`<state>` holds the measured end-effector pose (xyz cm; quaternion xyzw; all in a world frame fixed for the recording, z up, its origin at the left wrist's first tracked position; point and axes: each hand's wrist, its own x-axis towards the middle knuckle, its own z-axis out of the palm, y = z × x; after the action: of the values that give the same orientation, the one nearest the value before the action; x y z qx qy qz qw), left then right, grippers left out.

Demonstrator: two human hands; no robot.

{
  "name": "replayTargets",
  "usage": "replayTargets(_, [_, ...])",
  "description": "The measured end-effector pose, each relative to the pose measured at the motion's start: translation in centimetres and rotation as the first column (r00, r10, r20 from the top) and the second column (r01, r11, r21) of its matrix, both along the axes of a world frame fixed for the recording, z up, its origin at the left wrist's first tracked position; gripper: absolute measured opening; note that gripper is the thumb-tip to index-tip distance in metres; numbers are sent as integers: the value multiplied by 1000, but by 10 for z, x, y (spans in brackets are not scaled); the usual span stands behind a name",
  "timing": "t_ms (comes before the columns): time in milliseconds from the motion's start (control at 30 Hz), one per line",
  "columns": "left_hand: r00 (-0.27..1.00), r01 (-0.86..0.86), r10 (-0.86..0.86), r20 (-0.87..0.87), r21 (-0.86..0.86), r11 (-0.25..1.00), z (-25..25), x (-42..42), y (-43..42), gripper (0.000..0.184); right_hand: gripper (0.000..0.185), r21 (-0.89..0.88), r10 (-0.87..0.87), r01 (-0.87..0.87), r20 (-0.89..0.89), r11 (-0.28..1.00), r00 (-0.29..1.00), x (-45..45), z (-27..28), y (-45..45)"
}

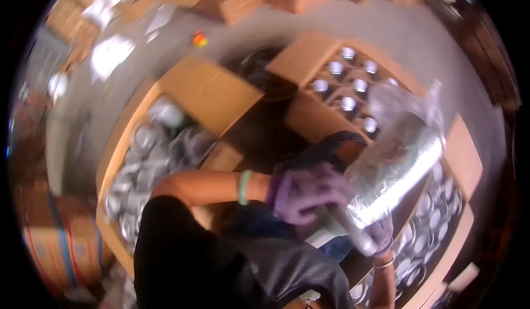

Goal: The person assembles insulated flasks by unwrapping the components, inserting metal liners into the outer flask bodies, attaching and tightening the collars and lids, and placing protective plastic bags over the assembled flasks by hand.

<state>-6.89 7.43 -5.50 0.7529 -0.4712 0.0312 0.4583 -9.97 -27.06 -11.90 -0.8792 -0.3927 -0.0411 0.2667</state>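
Observation:
My left hand (309, 193), in a purple knit glove, has its fingers curled at the upper end of a pale grey cylinder (358, 234). Lower down, my gloved right hand (381, 234) closes round the other end of that cylinder; motion blur hides the exact grip. A large shiny silver bundle in clear plastic (395, 171) slants up and away, just above my right hand and beside my left fingers. What supports the bundle is hidden.
Left stands an open carton (103, 182) of plastic-wrapped shiny pieces. Ahead, a divided carton (312, 57) holds several silver-topped items. Another carton (466, 226) at right holds round shiny pieces. More boxes (237, 2) line the far floor; a strapped carton (63, 248) sits lower left.

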Motion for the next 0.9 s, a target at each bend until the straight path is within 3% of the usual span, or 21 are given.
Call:
replayTargets(33, [999, 49, -48, 7, -173, 984, -12, -18, -6, 54, 20, 34, 17, -17, 4, 999, 1000, 2, 16, 19])
replayTargets(67, [981, 184, -190, -36, -123, 975, -17, -35, -8, 53, 23, 54, 25, -22, -52, 998, 998, -3, -3, 9])
replayTargets(133, [995, 92, -94, 26, 66, 994, -40, -55, -14, 51, 23, 82, -45, 52, -86, 995, 995, -12, -3, 17])
replayTargets(167, [999, 46, -46, 4, 57, 997, -59, -76, -9, 51, 21, 84, 28, -18, -123, 996, 992, -17, -2, 22])
replayTargets(233, [979, -99, 35, 201, 315, 944, -100, -81, 3, 50, 18, 121, -92, 110, -143, 987, 985, -26, -3, 36])
replayTargets(267, [961, -208, 155, 227, 233, 950, -129, -94, 6, 51, 18, 123, -148, 173, -190, 977, 971, -32, -6, 42])
replayTargets(300, [930, -314, 260, 258, 197, 929, -129, -102, 4, 52, 19, 171, -76, 85, -58, 982, 995, -30, -7, 53])
replayTargets(333, [888, -413, 357, 289, 159, 897, -129, -105, 3, 53, 24, 155, -79, 93, -93, 984, 993, -30, -6, 54])
replayTargets(367, [883, -418, 363, 299, 149, 896, -123, -104, 4, 53, 30, 263, -68, 112, -171, 958, 983, -25, -8, 57])
replayTargets(433, [910, -331, 320, 264, -3, 943, -96, -97, 2, 51, 42, 343, -108, 198, -263, 918, 959, -10, -2, 60])
replayTargets(467, [906, -337, 328, 269, -11, 941, -73, -89, 4, 51, 46, 452, -7, 245, -468, 858, 884, 4, 11, 53])
replayTargets(500, [927, -363, 353, 126, 72, 929, -48, -76, 7, 48, 40, 388, -187, 248, -187, 888, 964, 16, 17, 53])
replayTargets(533, [926, -371, 378, -18, 155, 916, -25, -62, 10, 45, 39, 492, -235, 334, -254, 804, 938, 27, 38, 68])
replayTargets(600, [895, -446, 445, -33, -45, 894, 5, -23, 8, 41, 35, 289, -330, 477, -435, 830, 838, 77, 25, 14])
replayTargets(633, [885, -457, 452, -109, -24, 889, 23, 1, 5, 41, 34, 139, -381, 497, -480, 857, 791, 109, 14, -20])
replayTargets(667, [871, -462, 454, -188, -3, 887, 42, 23, 6, 40, 33, -74, -460, 481, -448, 874, 767, 128, 12, -40])
replayTargets(700, [885, -436, 437, -157, 44, 899, 65, 41, 12, 42, 33, -201, -507, 466, -353, 862, 786, 136, 23, -42])
replayTargets(833, [961, -236, 250, -120, 122, 964, 123, 111, 38, 41, 30, -59, -373, 374, 31, 925, 927, 140, 138, 31])
replayTargets(900, [956, -267, 285, -64, 208, 941, 146, 108, 58, 44, 29, -12, -232, 239, 211, 971, 950, 135, 197, 80])
